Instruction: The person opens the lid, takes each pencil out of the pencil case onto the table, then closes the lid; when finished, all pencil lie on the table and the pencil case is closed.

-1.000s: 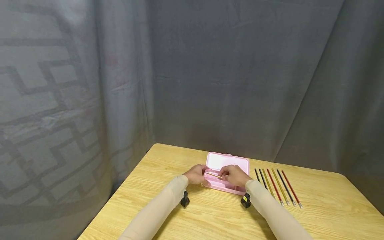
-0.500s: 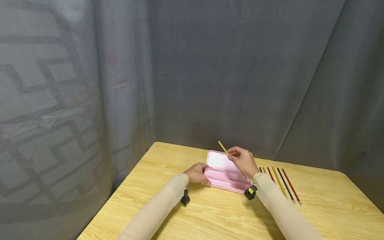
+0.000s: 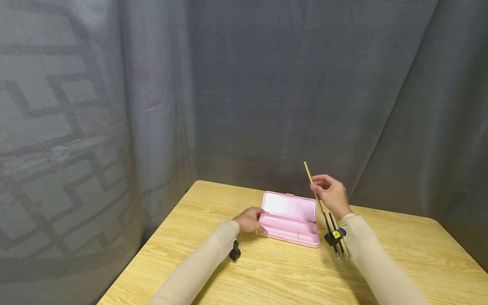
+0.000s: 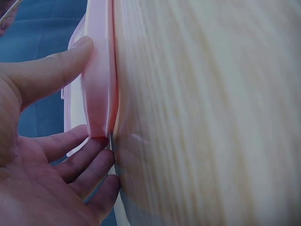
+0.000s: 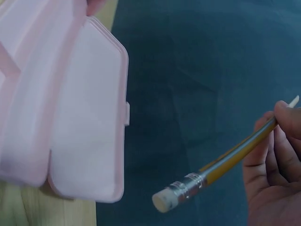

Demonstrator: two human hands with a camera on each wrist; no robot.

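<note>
Head view: right hand (image 3: pixel 331 195) raised above the surface (image 3: pixel 267 271), fingers pinching a yellow pencil (image 3: pixel 313 186) upright, right of the open pink case (image 3: pixel 289 220). Left hand (image 3: pixel 249 220) grips the case's left end; its forearm hides some loose pencils (image 3: pixel 337 241).

My right hand (image 3: pixel 331 195) pinches a yellow pencil (image 3: pixel 313 184) in the air, its far end tilted up. My left hand (image 3: pixel 249 220) grips the near-left corner of the open pink case (image 3: pixel 290 219). More pencils (image 3: pixel 339 241) lie under my right wrist.
</note>
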